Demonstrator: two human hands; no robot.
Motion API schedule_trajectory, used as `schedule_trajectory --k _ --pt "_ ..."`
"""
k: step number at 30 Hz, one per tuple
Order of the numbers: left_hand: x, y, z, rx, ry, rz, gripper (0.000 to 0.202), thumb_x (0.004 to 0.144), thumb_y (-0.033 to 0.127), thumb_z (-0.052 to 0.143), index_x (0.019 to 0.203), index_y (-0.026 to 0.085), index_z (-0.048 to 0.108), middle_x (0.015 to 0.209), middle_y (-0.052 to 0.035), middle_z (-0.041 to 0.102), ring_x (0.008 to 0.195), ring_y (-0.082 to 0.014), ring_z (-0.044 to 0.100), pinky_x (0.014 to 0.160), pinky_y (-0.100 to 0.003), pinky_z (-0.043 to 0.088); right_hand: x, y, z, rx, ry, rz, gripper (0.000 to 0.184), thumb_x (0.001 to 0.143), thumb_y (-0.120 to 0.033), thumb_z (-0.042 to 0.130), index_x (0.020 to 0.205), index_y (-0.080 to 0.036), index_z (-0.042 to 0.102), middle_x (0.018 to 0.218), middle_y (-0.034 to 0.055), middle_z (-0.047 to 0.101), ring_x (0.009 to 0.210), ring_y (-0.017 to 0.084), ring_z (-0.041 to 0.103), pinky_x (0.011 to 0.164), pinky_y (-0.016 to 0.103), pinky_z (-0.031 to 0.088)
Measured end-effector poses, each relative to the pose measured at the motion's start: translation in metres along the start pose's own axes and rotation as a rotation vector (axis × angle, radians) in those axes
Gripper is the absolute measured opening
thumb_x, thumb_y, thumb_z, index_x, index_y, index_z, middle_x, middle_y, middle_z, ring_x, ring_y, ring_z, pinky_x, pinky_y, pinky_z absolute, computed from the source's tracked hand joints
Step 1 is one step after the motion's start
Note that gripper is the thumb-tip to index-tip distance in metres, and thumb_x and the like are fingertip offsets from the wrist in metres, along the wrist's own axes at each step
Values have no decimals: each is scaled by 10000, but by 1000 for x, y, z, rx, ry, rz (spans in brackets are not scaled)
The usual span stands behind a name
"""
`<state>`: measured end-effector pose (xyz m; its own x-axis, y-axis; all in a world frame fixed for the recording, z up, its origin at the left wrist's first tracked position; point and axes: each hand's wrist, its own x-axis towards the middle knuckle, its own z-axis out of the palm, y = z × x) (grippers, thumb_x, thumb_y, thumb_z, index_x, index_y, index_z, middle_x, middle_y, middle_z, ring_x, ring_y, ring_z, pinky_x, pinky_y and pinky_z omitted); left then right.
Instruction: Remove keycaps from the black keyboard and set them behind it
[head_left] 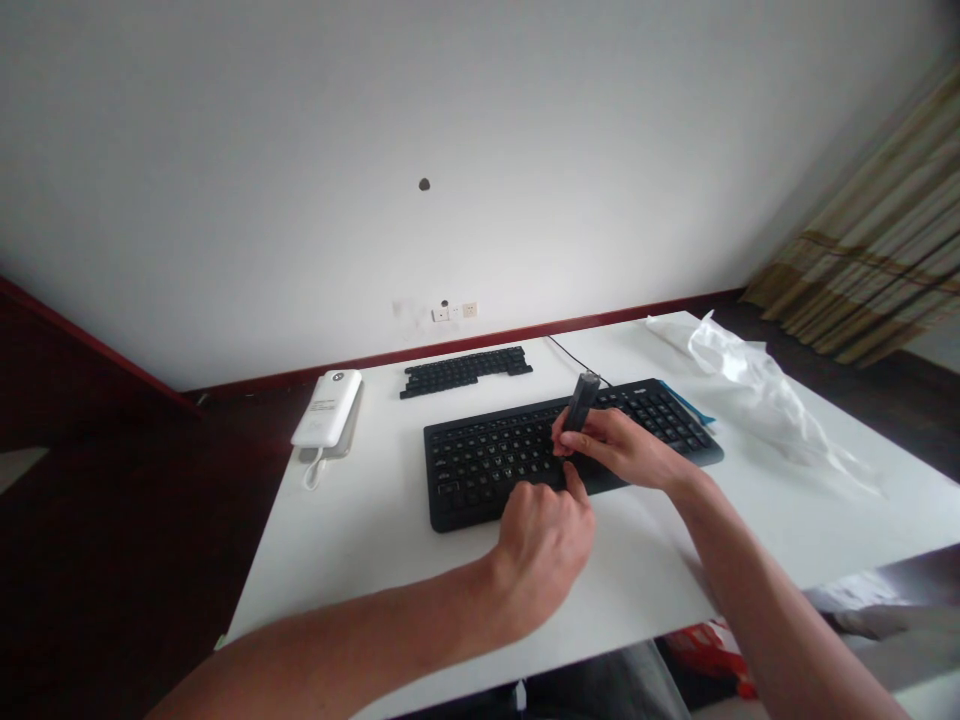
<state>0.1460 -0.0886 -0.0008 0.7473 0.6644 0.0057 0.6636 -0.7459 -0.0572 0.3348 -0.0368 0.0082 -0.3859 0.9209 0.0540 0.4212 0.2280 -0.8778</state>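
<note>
Your right hand (622, 450) clamps a dark tool (581, 402) over the keyboard (480, 470); your left hand (544, 550), curled at its 6 o'clock edge, holds nothing I can see. You seem mid-row; steady the keyboard next.

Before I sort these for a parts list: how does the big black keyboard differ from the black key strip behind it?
The keyboard is larger and cased; the key strip is small and looks caseless. The keyboard lies under both hands, the strip untouched near the table's far edge. Both are black and flat.
</note>
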Motion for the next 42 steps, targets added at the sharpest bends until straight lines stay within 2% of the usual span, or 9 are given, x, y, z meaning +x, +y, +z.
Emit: schedule_trajectory --k 6,15,18,21,25,28,30,35,42 --pt "3 -6 0 15 24 -20 486 970 157 580 1413 -34 522 594 -77 669 534 -210 688 501 -279 486 -4 -5 -6 -119 -45 -41 297 1007 -471 566 1012 -229 738 990 56 753 883 240 685 835 351 538" --pt "3 -6 -1 21 22 -13 526 979 143 559 1470 -22 466 573 -54 655 530 -197 681 512 -268 476 -9 9 -18 197 -136 19 341 960 -520 623 1067 -210 713 1011 75 739 977 256 686 910 401 551" --pt "4 -8 -4 -3 16 -1 496 969 123 556 1437 -27 494 606 -68 675 549 -210 690 508 -278 476 -8 12 -17 201 -116 27 360 962 -538 615 1049 -201 706 1002 80 741 954 244 683 854 368 551" --pt "7 -15 -9 -65 37 -1 394 983 191 558 1335 15 578 673 -93 706 610 -241 714 534 -303 504 -3 14 -11 178 -22 18 376 977 -550 589 1034 -197 705 969 87 741 875 226 676 709 316 533" --pt "20 -34 -17 -156 30 -61 293 973 412 607 1115 162 665 783 -105 744 741 -286 746 630 -342 555 6 22 -4 186 284 24 425 954 -609 592 980 -196 692 903 91 746 809 225 687 643 310 523" --pt "31 -52 -18 -177 22 -120 321 936 451 664 1175 237 662 855 -85 767 804 -299 753 691 -361 569 10 32 -5 201 514 55 461 918 -644 622 951 -187 676 889 96 757 766 216 693 611 299 516" --pt "37 -62 -16 -219 25 -134 322 913 467 693 1176 281 686 892 -68 777 845 -292 754 741 -365 574 11 38 -7 213 604 68 467 903 -648 639 963 -185 668 895 101 763 740 213 689 586 295 505" --pt "41 -69 -9 -334 19 -119 210 914 451 687 1065 328 766 892 -27 782 877 -255 748 824 -360 573 12 41 -6 201 628 76 454 913 -634 631 968 -185 664 919 107 769 728 209 688 587 297 490" --pt "47 -64 -5 -426 49 -167 193 849 408 708 999 316 786 833 -5 779 828 -239 742 821 -353 581 12 40 -4 160 633 74 423 935 -603 627 975 -184 669 905 97 768 672 191 655 573 300 469"
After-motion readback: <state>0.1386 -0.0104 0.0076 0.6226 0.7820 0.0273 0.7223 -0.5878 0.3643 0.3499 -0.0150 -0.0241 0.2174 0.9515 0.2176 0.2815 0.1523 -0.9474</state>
